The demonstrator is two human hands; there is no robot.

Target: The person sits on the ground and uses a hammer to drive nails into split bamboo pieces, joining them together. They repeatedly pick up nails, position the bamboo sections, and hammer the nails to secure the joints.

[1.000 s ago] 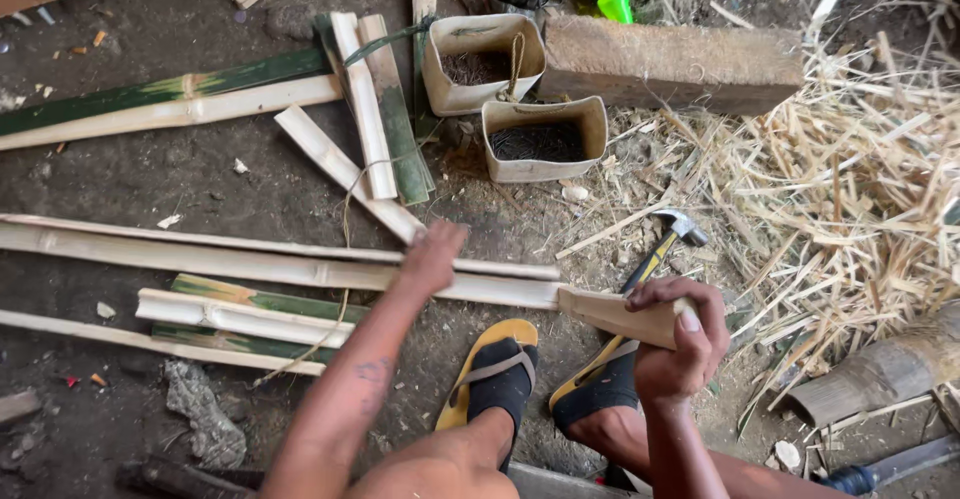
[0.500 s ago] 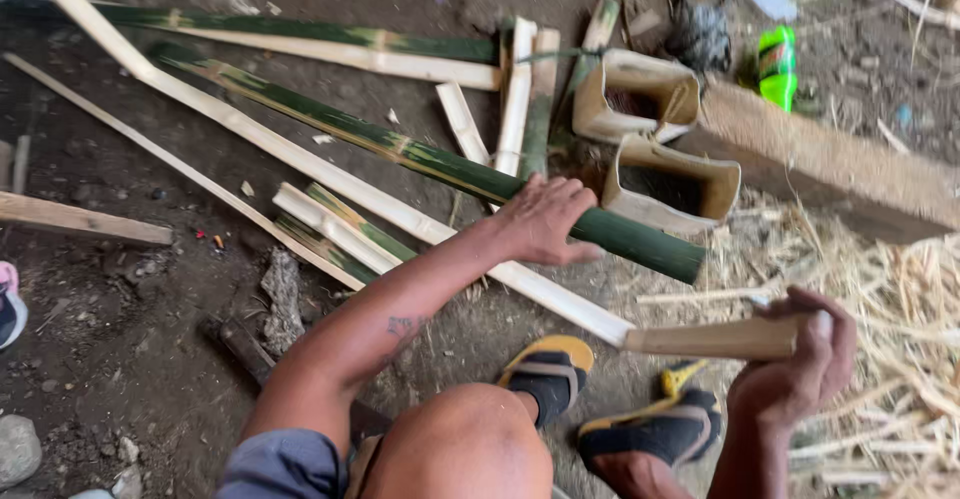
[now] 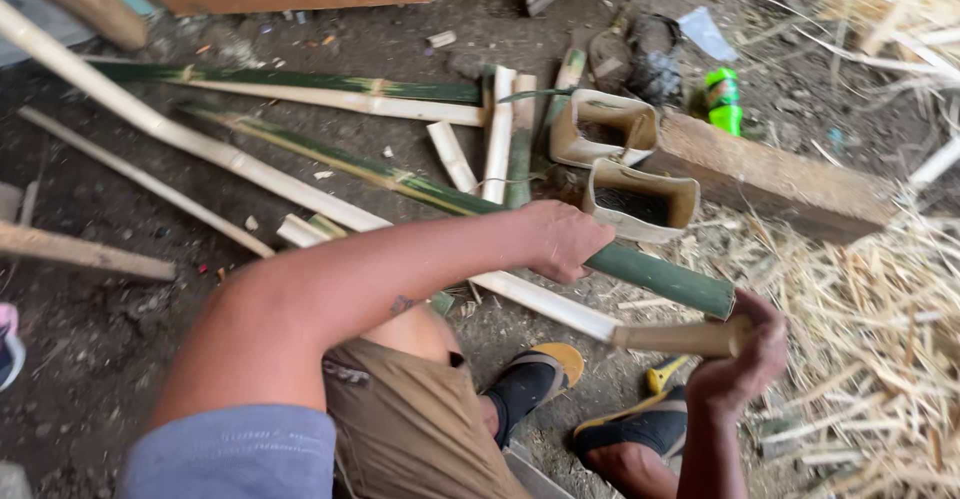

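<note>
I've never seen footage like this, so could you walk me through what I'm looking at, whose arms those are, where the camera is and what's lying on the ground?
The camera sits on a person's head and looks down, so the arms are the wearer's own; there is no machine. The person crouches on a dirt floor in sandals. The left hand rests on a long green bamboo pole. The right hand grips the end of a pale split bamboo strip that runs under the left arm. More split bamboo lengths lie around, two bent bamboo frames, a wooden block, a green bottle and a heap of pale shavings on the right.
</note>
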